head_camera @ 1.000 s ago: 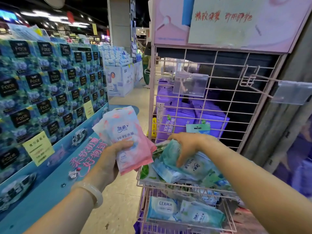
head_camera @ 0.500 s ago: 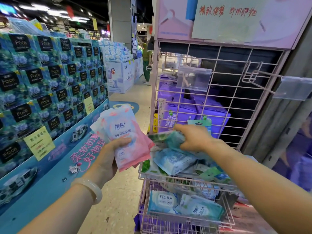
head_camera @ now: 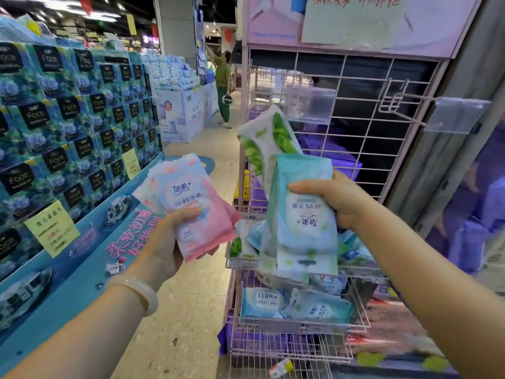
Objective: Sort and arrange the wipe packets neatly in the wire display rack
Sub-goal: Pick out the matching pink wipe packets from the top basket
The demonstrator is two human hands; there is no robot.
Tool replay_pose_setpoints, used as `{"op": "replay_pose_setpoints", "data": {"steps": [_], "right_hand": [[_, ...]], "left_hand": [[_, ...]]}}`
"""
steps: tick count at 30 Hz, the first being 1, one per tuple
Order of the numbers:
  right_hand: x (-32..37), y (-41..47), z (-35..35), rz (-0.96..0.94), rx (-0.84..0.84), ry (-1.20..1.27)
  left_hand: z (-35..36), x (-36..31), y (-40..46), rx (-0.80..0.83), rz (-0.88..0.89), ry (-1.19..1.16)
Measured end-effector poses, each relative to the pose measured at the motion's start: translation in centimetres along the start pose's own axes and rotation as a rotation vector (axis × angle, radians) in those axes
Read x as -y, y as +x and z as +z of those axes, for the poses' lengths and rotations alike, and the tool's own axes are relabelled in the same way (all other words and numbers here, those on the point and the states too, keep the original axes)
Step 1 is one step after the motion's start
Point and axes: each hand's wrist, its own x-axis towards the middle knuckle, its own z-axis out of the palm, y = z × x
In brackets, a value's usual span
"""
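My left hand grips a fanned stack of pink wipe packets, held left of the pink wire display rack. My right hand is closed on a bunch of green-and-teal wipe packets, lifted above the rack's upper basket; one leaf-printed packet sticks up behind them. More teal packets lie loose in the upper basket. The lower basket holds blue packets.
A tall display of blue tissue packs lines the left side, with a blue base panel. A person in green stands far down the aisle. Clear price holders hang on the rack's hooks. Purple packs sit behind the grid.
My right hand has risen out of the upper basket, bringing a bunch of green-and-teal packets up with it. The left hand keeps the pink stack almost still.
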Motion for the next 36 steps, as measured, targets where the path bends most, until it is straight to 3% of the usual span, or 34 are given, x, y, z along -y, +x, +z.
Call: {"op": "replay_pose_setpoints", "data": {"steps": [5,14,22,26,32,36], "right_hand": [[-4.0,-3.9,1.0,0.226,0.196,0.051],[-12.2,-9.6,0.8,0.329,0.237,0.054],[-19.5,-11.7,-0.4,0.563,0.307,0.091],[-22.6,-11.1,-1.6,0.692,0.199,0.109],[-24.1,-6.4,-1.8,0.808,-0.102,0.143],[-24.5,-2.4,0.3,0.762,-0.289,0.304]], "left_hand": [[-1.0,0.0,-0.6,0.024,-0.007,0.003],[-4.0,3.6,-4.8,0.101,-0.234,0.083],[-6.3,9.3,-9.5,0.077,-0.411,0.087],[-6.0,11.8,-10.6,0.049,-0.495,0.075],[-4.2,13.6,-10.8,-0.004,-0.521,0.060],[-3.7,13.8,-10.7,-0.020,-0.529,0.070]]}}
